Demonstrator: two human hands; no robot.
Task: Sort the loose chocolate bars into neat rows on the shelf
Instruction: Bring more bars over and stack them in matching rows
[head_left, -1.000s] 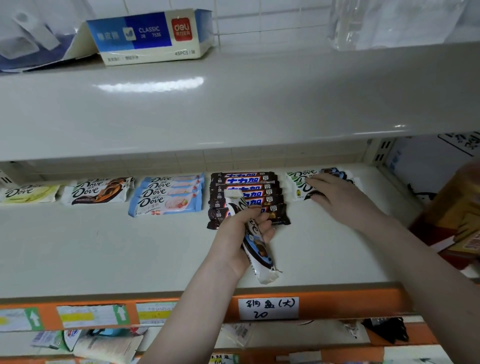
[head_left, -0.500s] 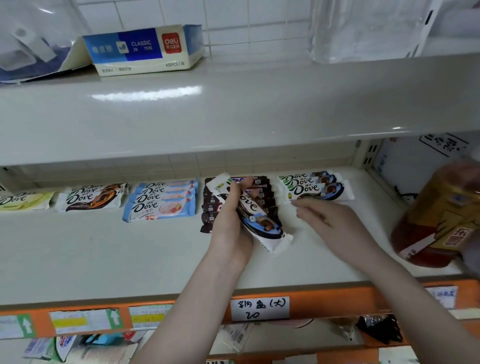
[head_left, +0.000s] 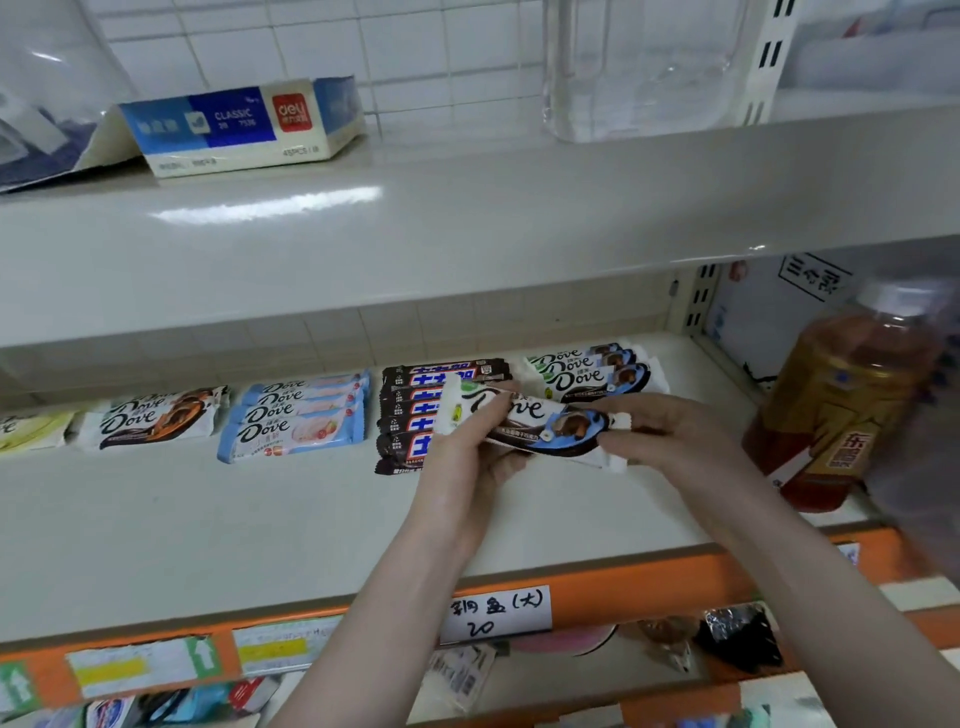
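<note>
White-and-blue Dove bar (head_left: 535, 423) was clamped between your left hand (head_left: 467, 452) and right hand (head_left: 670, 431), long axis left-right, above the shelf (head_left: 260, 519); matching Dove row (head_left: 592, 369) lay just behind, nearer your right.

Two bare forearms entered from lower frame, no sleeves seen, left hand (head_left: 457, 462) and right hand (head_left: 670, 436) ungloved, no rings, watch or bands were visible, fingernails short.

"Dove" reads on the white-and-blue bar (head_left: 530, 423) held above the shelf (head_left: 208, 525), and on the bar rows behind it. The shelf-edge paper tag (head_left: 496, 613) shows "20". The blue box (head_left: 239, 127) above reads "deli CLASSIC".
</note>
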